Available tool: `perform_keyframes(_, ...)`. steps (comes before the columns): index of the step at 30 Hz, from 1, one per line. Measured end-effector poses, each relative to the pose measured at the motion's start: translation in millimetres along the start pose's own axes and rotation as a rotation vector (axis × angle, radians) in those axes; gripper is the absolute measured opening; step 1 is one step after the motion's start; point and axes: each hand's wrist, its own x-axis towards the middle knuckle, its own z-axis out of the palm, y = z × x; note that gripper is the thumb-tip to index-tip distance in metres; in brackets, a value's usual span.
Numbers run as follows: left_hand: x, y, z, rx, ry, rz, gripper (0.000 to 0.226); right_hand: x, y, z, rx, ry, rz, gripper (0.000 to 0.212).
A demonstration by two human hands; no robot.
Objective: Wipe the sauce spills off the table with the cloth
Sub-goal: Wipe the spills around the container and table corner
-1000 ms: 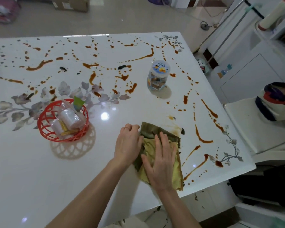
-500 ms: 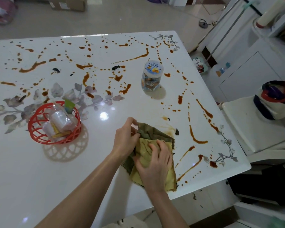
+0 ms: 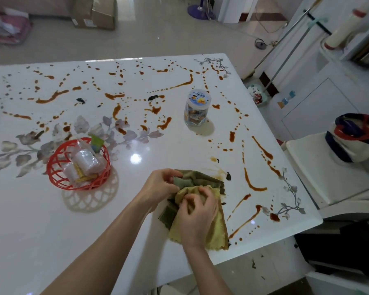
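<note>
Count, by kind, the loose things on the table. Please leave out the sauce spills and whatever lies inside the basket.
Red plastic basket: 1
Clear jar with a white lid: 1
Yellow and olive cloth: 1
Total: 3
</note>
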Motion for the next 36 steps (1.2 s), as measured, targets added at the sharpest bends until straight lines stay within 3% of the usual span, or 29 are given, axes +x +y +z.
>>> perform_keyframes(3,-1.6,1.7,-1.9,0.136,0.113,0.044,0.041,13.3,-9.8,-12.7,0.190,0.001,0.160,0.012)
perform_keyframes(7,-6.6,4.2,3.4,0.237,0.161,0.090,0.035,3.9,-19.3,-9.1,-0.081,-0.095,0.139,0.028)
perform_keyframes(11,-15.2,3.4,5.8,0.360,0.208,0.187,0.022,-0.3,-31.1,-0.6,-0.051,-0.096,0.209,0.021)
perform_keyframes(14,-15.2,3.2,-2.5,0.425,0.345,0.236,0.014,17.9,-38.5,-16.2,0.216,-0.124,0.279,0.014)
perform_keyframes(17,-13.9,8.0,-12.9,0.446,0.420,0.300,0.011,39.9,-43.0,-42.5,0.702,-0.158,0.543,0.012)
perform_keyframes(21,-19.8,26.8,-27.0,0.265,0.274,0.325,0.010,69.4,-38.3,-64.8,1.277,-0.166,0.777,0.031)
perform_keyframes(25,-33.3,49.8,-43.0,0.319,0.259,0.449,0.008,100.2,-42.3,-83.7,1.568,-0.261,0.980,0.042)
perform_keyframes(28,-40.7,67.8,-54.6,0.366,0.236,0.506,0.004,117.4,-48.3,-85.3,1.564,-0.328,0.935,0.046)
perform_keyframes(31,-48.1,86.7,-63.2,0.371,0.105,0.508,0.005,121.5,-62.5,-71.2,1.504,-0.459,0.833,0.056)
perform_keyframes(34,-57.6,102.3,-63.5,0.210,-0.084,0.428,0.012,109.3,-79.1,-55.5,1.433,-0.687,0.765,0.076)
perform_keyframes(36,-58.4,103.2,-63.6,0.091,-0.075,0.360,0.013,96.0,-84.3,-47.2,1.431,-0.785,0.779,0.089)
